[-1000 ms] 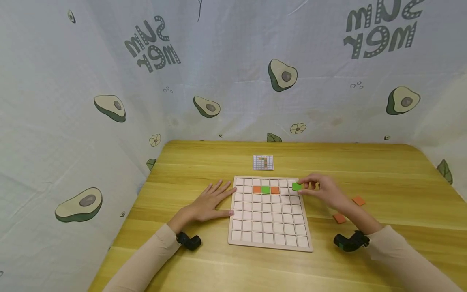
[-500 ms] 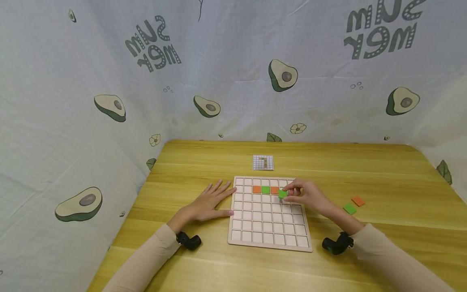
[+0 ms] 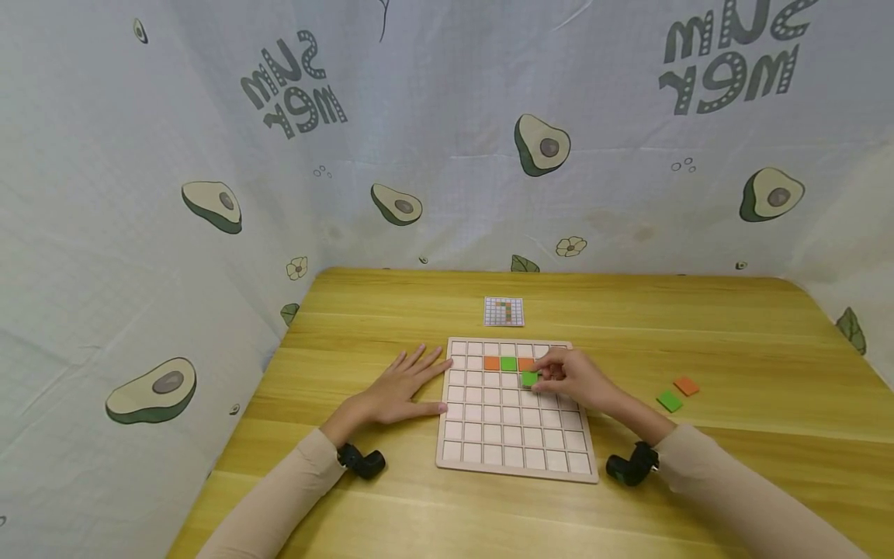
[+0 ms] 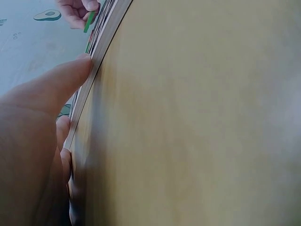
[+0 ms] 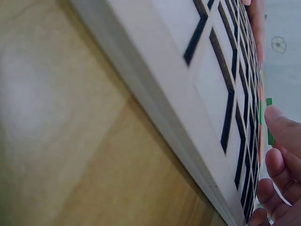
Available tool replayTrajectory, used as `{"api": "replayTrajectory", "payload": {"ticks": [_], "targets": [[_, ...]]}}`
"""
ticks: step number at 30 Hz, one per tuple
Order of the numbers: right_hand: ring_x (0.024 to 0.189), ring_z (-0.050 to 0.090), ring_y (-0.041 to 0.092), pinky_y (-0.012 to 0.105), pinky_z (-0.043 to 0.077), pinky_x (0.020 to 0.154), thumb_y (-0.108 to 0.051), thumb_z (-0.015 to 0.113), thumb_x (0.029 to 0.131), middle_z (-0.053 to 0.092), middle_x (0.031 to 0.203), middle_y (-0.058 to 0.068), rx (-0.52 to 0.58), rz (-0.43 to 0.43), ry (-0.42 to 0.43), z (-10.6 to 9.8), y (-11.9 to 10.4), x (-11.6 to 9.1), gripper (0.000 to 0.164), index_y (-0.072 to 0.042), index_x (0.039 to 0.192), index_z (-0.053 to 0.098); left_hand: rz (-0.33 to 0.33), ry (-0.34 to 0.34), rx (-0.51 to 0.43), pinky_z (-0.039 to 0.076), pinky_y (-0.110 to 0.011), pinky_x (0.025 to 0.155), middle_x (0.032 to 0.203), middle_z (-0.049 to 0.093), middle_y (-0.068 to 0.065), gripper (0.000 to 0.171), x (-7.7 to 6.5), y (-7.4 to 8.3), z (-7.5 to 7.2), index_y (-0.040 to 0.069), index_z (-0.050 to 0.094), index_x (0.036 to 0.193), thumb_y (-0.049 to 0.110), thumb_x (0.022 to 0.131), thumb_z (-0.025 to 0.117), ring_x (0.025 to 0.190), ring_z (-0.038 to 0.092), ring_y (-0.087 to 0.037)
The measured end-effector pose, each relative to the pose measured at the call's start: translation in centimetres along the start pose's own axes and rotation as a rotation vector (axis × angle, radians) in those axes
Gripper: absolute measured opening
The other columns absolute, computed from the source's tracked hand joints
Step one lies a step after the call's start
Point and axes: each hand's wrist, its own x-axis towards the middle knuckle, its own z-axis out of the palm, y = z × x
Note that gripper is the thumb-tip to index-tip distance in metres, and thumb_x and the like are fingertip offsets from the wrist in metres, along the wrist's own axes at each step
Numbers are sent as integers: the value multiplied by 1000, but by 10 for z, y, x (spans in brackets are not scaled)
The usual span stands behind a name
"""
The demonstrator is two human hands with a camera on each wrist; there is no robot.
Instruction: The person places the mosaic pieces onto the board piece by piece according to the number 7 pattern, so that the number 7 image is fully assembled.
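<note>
One green tile (image 3: 529,379) pinched in right hand (image 3: 574,378) over grid board (image 3: 513,414); left hand (image 3: 403,392) spread, gripping nothing, at left edge. Seemingly placing step; needs lowering square.

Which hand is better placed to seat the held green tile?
Right, likely: the right hand pinches the green tile above the board, while the left hand lies spread against the board's left edge, holding no tile.

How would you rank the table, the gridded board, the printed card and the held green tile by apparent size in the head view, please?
From largest to smallest:
Table
Gridded board
Printed card
Held green tile, pinched by the right hand
</note>
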Motion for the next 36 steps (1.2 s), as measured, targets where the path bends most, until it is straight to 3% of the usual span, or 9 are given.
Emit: {"api": "replayTrajectory", "payload": {"ticks": [36], "targets": [[64,42,14,22,33,56,-2,83,79,57,76,1,-10,30,3,3,2,4,24,4,100,74,1,-2,2,-4,-49,120,167,2,1,82,-1,3,-2,30,14,162,70,96,43,152,-5,-27]]}}
